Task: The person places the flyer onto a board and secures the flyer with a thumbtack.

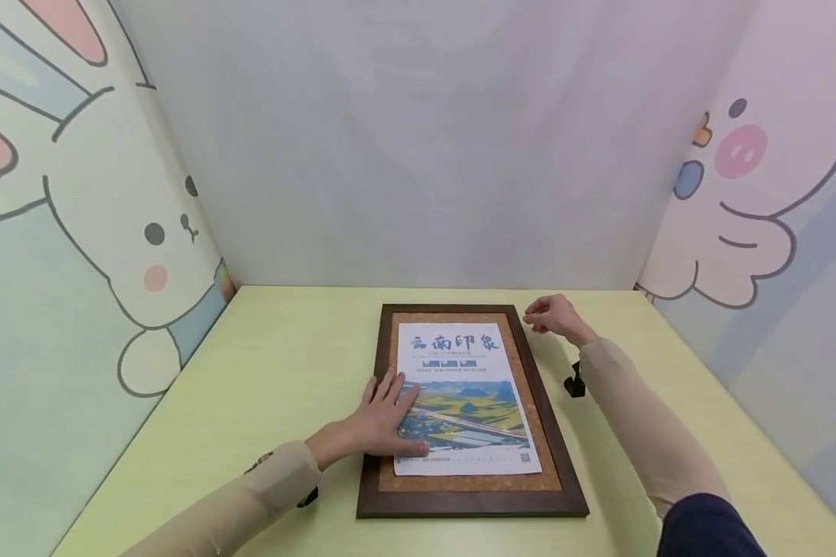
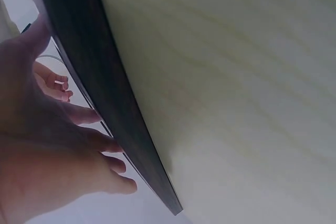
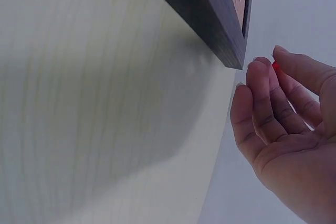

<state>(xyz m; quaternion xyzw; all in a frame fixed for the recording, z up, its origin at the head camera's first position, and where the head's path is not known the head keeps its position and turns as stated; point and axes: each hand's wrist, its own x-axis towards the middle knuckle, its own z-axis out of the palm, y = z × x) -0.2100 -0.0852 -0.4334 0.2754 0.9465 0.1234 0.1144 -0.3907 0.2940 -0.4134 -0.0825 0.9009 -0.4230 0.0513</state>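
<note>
A white printed sheet (image 1: pixel 463 371) with a landscape picture lies on a cork board (image 1: pixel 550 481) with a dark brown frame (image 1: pixel 474 504). My left hand (image 1: pixel 386 422) presses on the sheet's left side, fingers spread; in the left wrist view the hand (image 2: pixel 58 145) is beside the frame's edge (image 2: pixel 121 103). Just off the frame's upper right corner is my right hand (image 1: pixel 557 316). In the right wrist view that hand (image 3: pixel 294 114) pinches a small red object (image 3: pixel 275 65) between thumb and finger, mostly hidden, near the frame's corner (image 3: pixel 231 56).
The board lies on a pale yellow wood-grain table (image 1: pixel 306 348). A grey-white wall panel (image 1: pixel 432 155) stands behind, with cartoon-printed panels on the left (image 1: pixel 77 255) and right (image 1: pixel 787 232). Small black pieces hang at both sleeves.
</note>
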